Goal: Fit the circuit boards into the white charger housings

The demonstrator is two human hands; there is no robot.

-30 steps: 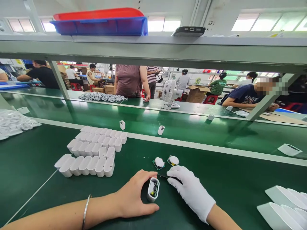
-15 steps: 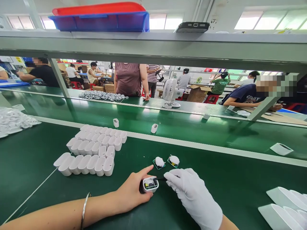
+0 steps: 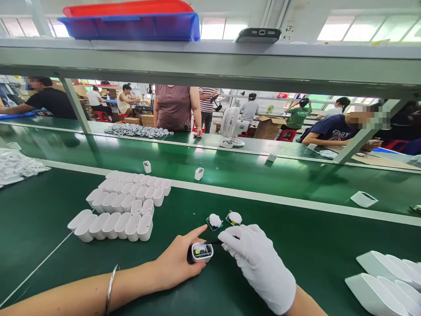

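Note:
My bare left hand (image 3: 176, 263) grips a small white charger housing (image 3: 201, 252), its open end turned toward me with a circuit board inside. My right hand (image 3: 255, 261), in a white glove, pinches a thin dark tool (image 3: 213, 242) whose tip reaches over the housing's open end. Just beyond the hands lie two small green circuit boards (image 3: 214, 220) with white blobs on top. To the left, rows of empty white housings (image 3: 121, 206) stand packed together on the green mat (image 3: 322, 250).
White parts (image 3: 384, 281) lie at the lower right. A conveyor belt (image 3: 250, 175) runs across behind the mat with loose white housings (image 3: 199, 174) on it. A pile of white parts (image 3: 16, 164) sits far left. Other people work across the line; a shelf beam (image 3: 210, 63) hangs overhead.
My left hand lifted the housing off the mat and tipped its open end toward me. My right hand brought the dark tool to it. The housings on the belt drifted left.

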